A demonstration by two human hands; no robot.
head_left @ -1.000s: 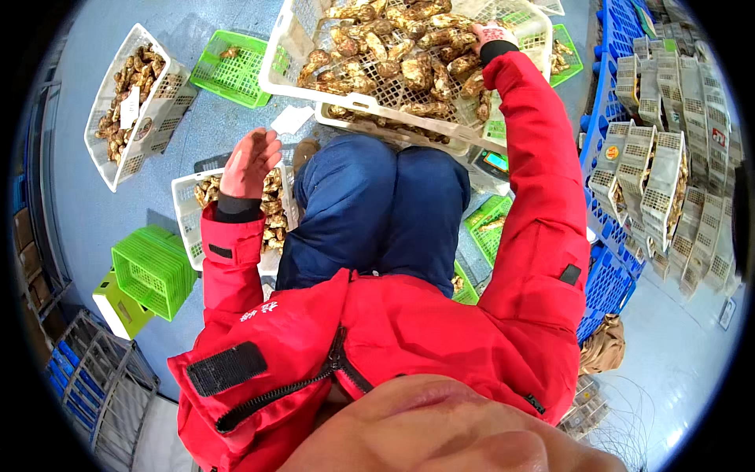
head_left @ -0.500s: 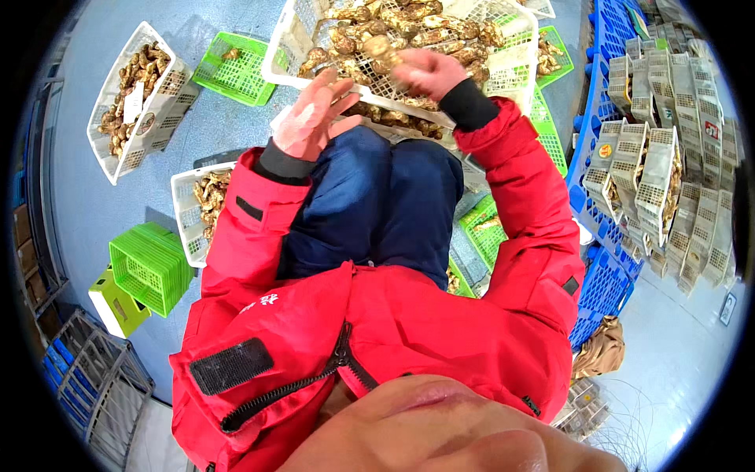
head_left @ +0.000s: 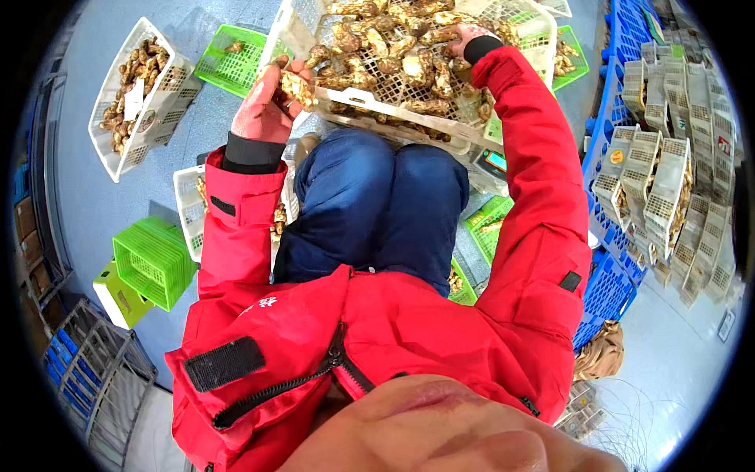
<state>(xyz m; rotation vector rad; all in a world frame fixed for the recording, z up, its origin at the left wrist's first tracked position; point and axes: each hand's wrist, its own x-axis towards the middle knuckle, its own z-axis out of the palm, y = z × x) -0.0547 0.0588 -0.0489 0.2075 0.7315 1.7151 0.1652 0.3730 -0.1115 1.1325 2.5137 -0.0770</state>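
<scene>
My left hand (head_left: 267, 98) is closed on a pale brown mushroom (head_left: 299, 90) at the left front corner of a large white mesh crate (head_left: 347, 97). My right hand (head_left: 469, 39) is inside that crate at the back right, fingers curled on a mushroom (head_left: 440, 35) among many others lying loose on its mesh bottom. A second white crate with mushrooms shows under the large one, just beyond my knees. A small scale with a lit display (head_left: 494, 161) sits by my right knee, partly hidden by my sleeve.
A white crate of mushrooms (head_left: 173, 98) and a green basket (head_left: 213, 68) are at upper left. Stacked green baskets (head_left: 156, 263) sit at lower left, another crate (head_left: 191, 220) behind my left arm. More green baskets (head_left: 478, 228) lie at right, beside blue pallets (head_left: 609, 283) and many stacked crates (head_left: 668, 189).
My left hand has risen to the crate corner and now holds a mushroom. My right hand moved toward the middle with a mushroom, then back to the crate's back right.
</scene>
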